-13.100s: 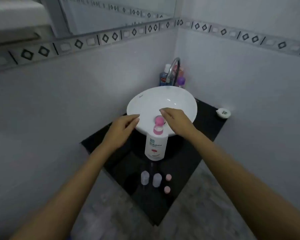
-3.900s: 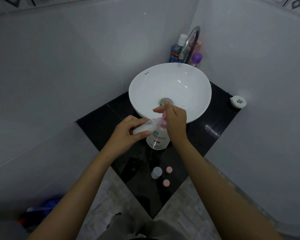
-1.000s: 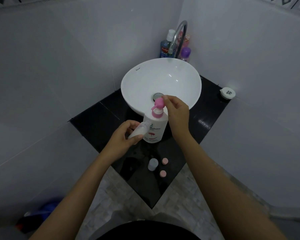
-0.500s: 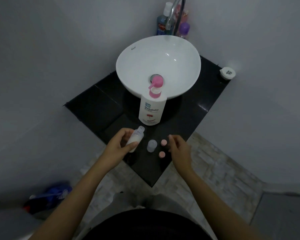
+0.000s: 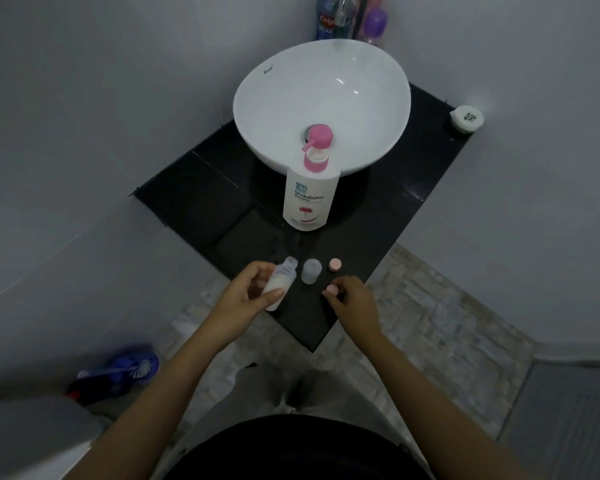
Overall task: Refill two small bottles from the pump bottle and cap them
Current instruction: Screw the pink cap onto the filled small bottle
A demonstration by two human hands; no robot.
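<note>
Fingers (image 5: 257, 271) of the left hand (image 5: 241, 299) are curled round a part-filled bottle (image 5: 279, 284), tilted mouth toward 12 o'clock for capping, while a pink cap (image 5: 331, 289) is pinched by the right hand (image 5: 352, 303) at 3 o'clock of it.

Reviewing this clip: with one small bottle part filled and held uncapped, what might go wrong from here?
1. The left hand holds the open small bottle tilted, white liquid inside; more tilt may spill it.
2. The right hand pinches a pink cap near the counter edge; a slip may send it to the floor.
3. The second bottle stands close by and might get knocked.
</note>
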